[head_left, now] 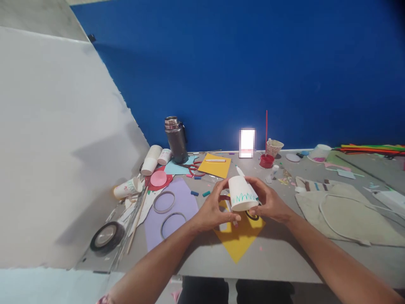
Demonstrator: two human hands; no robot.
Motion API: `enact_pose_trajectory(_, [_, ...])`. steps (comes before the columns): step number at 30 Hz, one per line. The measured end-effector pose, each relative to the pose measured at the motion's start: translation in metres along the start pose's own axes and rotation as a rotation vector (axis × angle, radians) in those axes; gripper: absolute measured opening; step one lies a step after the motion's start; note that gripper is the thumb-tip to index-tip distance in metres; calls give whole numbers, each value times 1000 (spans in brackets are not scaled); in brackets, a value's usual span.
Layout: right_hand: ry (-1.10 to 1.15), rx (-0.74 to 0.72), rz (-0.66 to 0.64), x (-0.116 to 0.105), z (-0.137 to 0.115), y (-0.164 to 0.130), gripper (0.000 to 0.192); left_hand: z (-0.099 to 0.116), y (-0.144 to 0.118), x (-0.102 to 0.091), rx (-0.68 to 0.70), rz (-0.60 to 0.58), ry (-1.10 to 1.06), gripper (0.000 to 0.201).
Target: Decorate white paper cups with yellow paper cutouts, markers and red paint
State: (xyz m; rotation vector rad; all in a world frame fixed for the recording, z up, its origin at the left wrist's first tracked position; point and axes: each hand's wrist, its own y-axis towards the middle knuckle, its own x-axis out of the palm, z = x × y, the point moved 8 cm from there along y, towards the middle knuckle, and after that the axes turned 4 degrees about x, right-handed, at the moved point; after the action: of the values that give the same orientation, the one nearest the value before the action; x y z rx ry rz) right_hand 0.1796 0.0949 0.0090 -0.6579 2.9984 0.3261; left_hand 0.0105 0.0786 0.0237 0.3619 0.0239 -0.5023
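Above the yellow paper sheet [241, 240] at the table's near middle, a white paper cup [241, 194] is held between both hands, tipped with its mouth toward the camera. No brand or readable writing is seen on it; only a green zigzag line is drawn near its rim. The left hand [212, 210] is curled against the cup's left side, fingers bent and close together. The right hand [268, 202] is pressed to the right side, and a white marker [240, 171] is pinched in its fingers, tip rising behind the cup. To the left, a purple sheet [177, 211] with two rings, a tape roll [106, 236] and lying cups [151, 160] are spread. A steel flask [176, 139] is stood by the blue wall. At the right, a cloth bag [348, 213] is laid. Bare table [278, 257] is left along the near edge.
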Motion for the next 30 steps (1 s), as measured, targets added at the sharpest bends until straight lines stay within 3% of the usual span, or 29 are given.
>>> enact_pose_trajectory(6, [-2, 40, 25, 2, 6, 0, 94, 2, 3, -2, 31, 72, -93, 90])
enact_pose_trajectory(10, [-332, 43, 106, -5, 3, -3, 93, 15, 0, -15, 127, 166, 337, 82])
enact_pose_trajectory(12, [-547, -17, 123, -5, -3, -4, 94, 21, -2, -14, 170, 148, 547, 83])
enact_pose_trajectory(15, [-751, -161, 97, 2, -12, -6, 93, 20, -3, -7, 165, 60, 649, 91])
enact_pose_trajectory(19, [-849, -257, 34, 12, -14, -8, 86, 12, -4, 0, 99, -50, 609, 100])
enact_pose_trajectory(24, [-697, -116, 39, 5, -13, -6, 81, 8, 0, -5, 57, -35, 470, 107])
enact_pose_trajectory(30, [-574, 16, 45, -7, -10, -7, 89, 1, 2, -9, 9, -40, 272, 84])
